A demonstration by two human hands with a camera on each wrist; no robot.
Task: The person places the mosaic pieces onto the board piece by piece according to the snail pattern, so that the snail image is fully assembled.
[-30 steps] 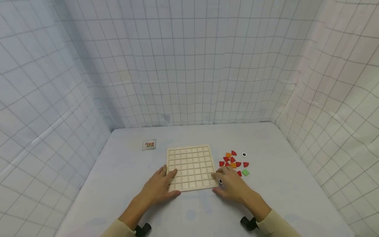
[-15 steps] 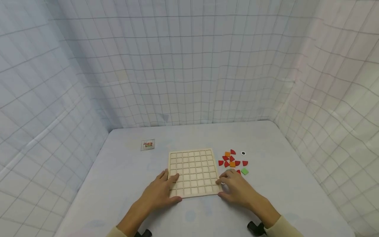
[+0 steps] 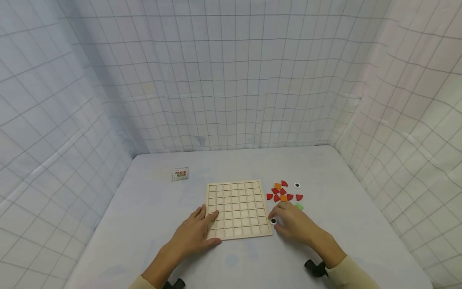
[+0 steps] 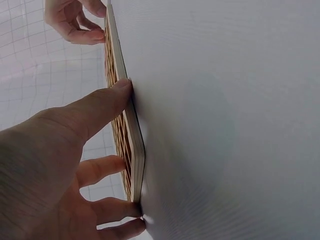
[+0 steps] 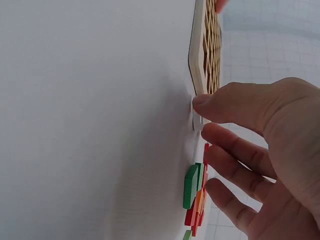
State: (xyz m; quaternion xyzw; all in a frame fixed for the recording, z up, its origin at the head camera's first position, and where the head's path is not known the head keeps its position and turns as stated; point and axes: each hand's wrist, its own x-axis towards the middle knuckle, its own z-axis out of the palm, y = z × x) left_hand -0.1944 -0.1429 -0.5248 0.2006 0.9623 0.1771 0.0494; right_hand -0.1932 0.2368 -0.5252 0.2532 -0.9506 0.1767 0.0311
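A pale wooden grid board (image 3: 237, 204) lies flat on the table. My left hand (image 3: 196, 228) rests at its near left corner, fingers spread and fairly straight. The left wrist view shows the thumb on the board's near edge (image 4: 131, 122), one finger on the grid and others along the side. Beside the near right corner lies a small white disc with a black dot (image 3: 273, 221). My right hand (image 3: 294, 224) has its thumb and index finger bent around this disc; in the right wrist view the disc (image 5: 197, 119) sits between their tips, low on the table.
Several red quarter-round pieces (image 3: 290, 197) and orange squares (image 3: 278, 186) lie right of the board. A light green square (image 3: 299, 206) is partly behind the right hand. Farther back is another black-dotted white disc (image 3: 297, 185). A picture card (image 3: 180, 174) lies at back left.
My right hand has drawn back slightly to the right, from over the board's edge to around the disc, which shows more fully now. The left hand stays at its corner.
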